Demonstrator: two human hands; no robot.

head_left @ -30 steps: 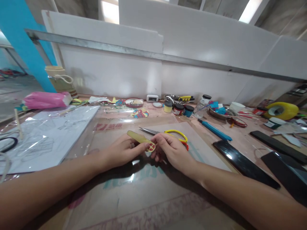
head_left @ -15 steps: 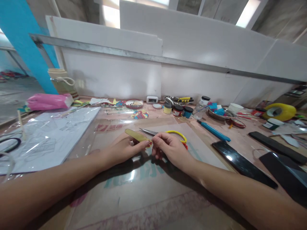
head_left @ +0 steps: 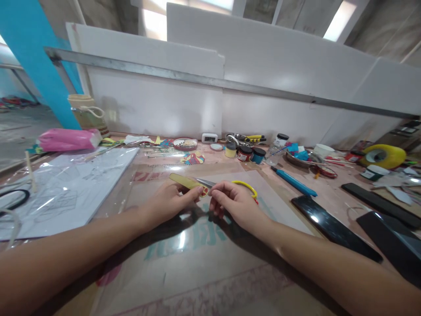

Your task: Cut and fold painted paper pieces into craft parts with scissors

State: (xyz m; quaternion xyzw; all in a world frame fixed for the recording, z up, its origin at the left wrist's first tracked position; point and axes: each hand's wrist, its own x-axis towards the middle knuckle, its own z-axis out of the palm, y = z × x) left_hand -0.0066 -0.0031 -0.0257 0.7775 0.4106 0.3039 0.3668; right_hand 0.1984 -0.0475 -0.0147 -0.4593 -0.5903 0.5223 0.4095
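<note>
My left hand [head_left: 171,197] pinches a flat olive-yellow strip [head_left: 184,180] between thumb and fingers. A small red-and-yellow piece [head_left: 204,191] shows at the strip's right end, by my thumb tip. My right hand [head_left: 232,199] is closed in a pinch just to the right of that piece; whatever is between its fingertips is too small to make out. Scissors with yellow handles [head_left: 251,188] lie behind my right hand, their blades pointing left and partly hidden by the strip and my fingers. Both hands are over the clear plastic sheet [head_left: 197,272] covering the table.
Paper with line drawings [head_left: 108,175] lies at left under plastic. Paint jars [head_left: 244,153], a small digital clock [head_left: 209,138] and a bead dish [head_left: 185,144] line the back. A blue cutter [head_left: 294,181], a black phone [head_left: 335,228] and yellow tape [head_left: 383,156] are at right.
The strip and its red-and-yellow end have shifted slightly in my left hand, with the piece showing more clearly. The strip hides the scissors' tip. My right hand has barely moved.
</note>
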